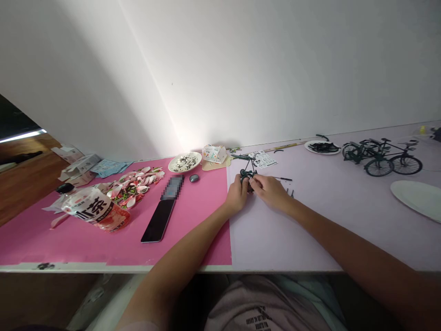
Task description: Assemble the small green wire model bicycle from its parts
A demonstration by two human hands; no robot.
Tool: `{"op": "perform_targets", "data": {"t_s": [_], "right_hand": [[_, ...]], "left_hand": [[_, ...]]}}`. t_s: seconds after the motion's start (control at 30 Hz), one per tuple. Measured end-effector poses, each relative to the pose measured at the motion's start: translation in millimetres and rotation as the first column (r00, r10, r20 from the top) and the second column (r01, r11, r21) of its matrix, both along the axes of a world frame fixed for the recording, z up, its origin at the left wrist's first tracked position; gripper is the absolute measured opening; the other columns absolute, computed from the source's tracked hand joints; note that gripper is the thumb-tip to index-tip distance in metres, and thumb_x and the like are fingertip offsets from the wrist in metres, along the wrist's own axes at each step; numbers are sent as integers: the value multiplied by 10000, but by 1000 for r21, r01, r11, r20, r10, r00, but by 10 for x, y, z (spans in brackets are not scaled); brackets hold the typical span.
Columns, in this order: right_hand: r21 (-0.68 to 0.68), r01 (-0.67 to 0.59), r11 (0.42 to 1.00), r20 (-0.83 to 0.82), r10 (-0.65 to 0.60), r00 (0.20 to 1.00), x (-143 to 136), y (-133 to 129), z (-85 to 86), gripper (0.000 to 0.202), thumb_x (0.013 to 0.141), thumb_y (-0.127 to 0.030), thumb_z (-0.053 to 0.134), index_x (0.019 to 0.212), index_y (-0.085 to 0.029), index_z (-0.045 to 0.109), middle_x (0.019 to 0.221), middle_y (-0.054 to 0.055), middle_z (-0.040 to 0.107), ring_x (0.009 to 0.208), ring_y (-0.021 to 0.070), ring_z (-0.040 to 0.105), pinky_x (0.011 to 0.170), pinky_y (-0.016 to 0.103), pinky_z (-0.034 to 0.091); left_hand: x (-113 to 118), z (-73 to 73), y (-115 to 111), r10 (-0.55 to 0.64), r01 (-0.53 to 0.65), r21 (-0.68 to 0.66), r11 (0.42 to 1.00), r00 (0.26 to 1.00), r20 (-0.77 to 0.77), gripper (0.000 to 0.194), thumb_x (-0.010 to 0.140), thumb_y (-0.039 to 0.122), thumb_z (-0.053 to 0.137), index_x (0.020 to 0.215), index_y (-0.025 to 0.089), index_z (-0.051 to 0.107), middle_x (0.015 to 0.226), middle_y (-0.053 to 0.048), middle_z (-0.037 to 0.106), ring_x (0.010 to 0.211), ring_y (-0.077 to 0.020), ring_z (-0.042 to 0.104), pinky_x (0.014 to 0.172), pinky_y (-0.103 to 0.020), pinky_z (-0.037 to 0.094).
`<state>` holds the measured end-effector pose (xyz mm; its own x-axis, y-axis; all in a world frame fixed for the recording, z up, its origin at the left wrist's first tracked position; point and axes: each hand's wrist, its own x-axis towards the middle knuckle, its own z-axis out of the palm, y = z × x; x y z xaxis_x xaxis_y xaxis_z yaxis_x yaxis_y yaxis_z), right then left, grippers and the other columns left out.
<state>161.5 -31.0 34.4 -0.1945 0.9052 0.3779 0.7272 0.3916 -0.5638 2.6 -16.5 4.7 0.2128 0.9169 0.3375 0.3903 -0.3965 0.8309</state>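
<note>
Hiding the lower part of a dark, thin-barred bicycle piece (248, 173), the left hand (237, 193) and right hand (270, 191) meet with fingers pinched around it; exactly which part each grips cannot be made out. The piece is over the smooth lilac tabletop (268, 239), just beside the glossy pink covering (200, 239). Behind it lies a printed sheet (265, 159), its markings too small to read. Farther right, spindly model bicycles (379, 166) overlap, and a white plate (420, 195) is cut off by the view's edge. Leftward, a phone (158, 220) is partly pixelated near a tilted, clear plastic bottle (98, 209).
</note>
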Motion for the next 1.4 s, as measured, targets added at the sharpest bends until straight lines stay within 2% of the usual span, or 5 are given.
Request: {"op": "perform_targets", "data": {"t_s": [0.13,0.7,0.97,1.2,1.4], "right_hand": [[-9,-17,1000,-23,16,1000,-9,-16,6,211,913,-363,510,748,-235,544,621,-7,603,565,156,488,584,280,311],[-21,6,1000,21,-6,1000,4,17,-17,349,988,-412,427,698,-236,509,623,17,610,563,166,488,574,292,297],[-19,-6,1000,-23,5,1000,-17,-7,-38,288,938,-376,493,686,-238,483,627,0,609,561,157,490,578,284,313],[-27,-18,999,-4,18,1000,-12,-1,-42,391,996,-443,397,664,-241,437,600,12,592,560,169,498,585,294,306],[-47,32,998,-26,-33,999,-24,-26,-5,202,923,-388,516,778,-249,498,612,-18,597,571,166,504,578,275,313]], "left_hand": [[-4,-13,6,25,-25,6,1000,999,-24,218,1079,425,357,1007,235,436,783,-10,665,702,-193,649,658,-290,445],[6,-25,-1,-7,7,-11,1000,999,43,253,1071,466,380,1035,226,452,873,-55,718,750,-202,705,697,-303,520],[2,-25,-1,43,-42,28,999,998,-41,240,1079,448,368,1009,234,450,809,-34,698,727,-208,673,685,-304,481],[16,-21,-3,7,-6,-9,1000,1000,10,232,1077,451,353,998,241,412,830,-37,688,745,-207,674,696,-302,475],[11,-13,-9,17,-17,11,1000,1000,-9,249,1075,467,352,971,245,401,797,-27,660,712,-207,637,669,-298,436]]}}
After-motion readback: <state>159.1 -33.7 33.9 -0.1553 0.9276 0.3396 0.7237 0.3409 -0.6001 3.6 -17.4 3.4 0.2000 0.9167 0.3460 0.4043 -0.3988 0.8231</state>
